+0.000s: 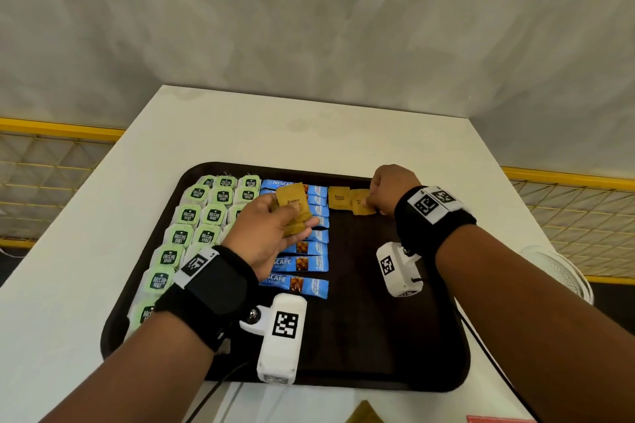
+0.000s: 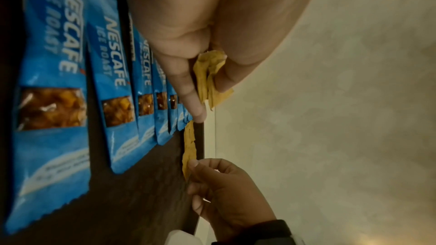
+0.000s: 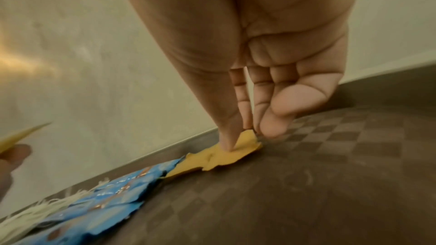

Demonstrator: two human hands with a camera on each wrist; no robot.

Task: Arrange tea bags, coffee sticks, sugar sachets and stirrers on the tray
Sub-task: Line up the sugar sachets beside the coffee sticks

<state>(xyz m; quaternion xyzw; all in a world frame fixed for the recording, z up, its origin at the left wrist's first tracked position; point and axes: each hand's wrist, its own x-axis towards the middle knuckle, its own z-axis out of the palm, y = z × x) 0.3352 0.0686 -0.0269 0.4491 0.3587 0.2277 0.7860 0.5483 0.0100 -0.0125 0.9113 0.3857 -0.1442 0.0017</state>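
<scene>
Right hand [image 1: 391, 189] fingers [image 3: 226, 137] pinch a sugar sachet [image 3: 226, 156] onto the tray [image 1: 378, 336], far edge. Left hand [image 1: 268, 233] grips spare sachets [image 1: 293, 209]. Tea bags [image 1: 189, 216] and coffee sticks [image 1: 302, 264] laid; sugar begun; no stirrers visible.

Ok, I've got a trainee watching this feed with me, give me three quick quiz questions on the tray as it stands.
1. True or false: the coffee sticks lie between the tea bags and the sugar sachets on the tray.
2. What does the left hand hold? A) stirrers B) brown sugar sachets C) a tea bag
3. Fill in: the right hand pinches a sachet near the tray's ____ edge.

Key: 1 true; 2 B, the held sachets; 3 far.
</scene>
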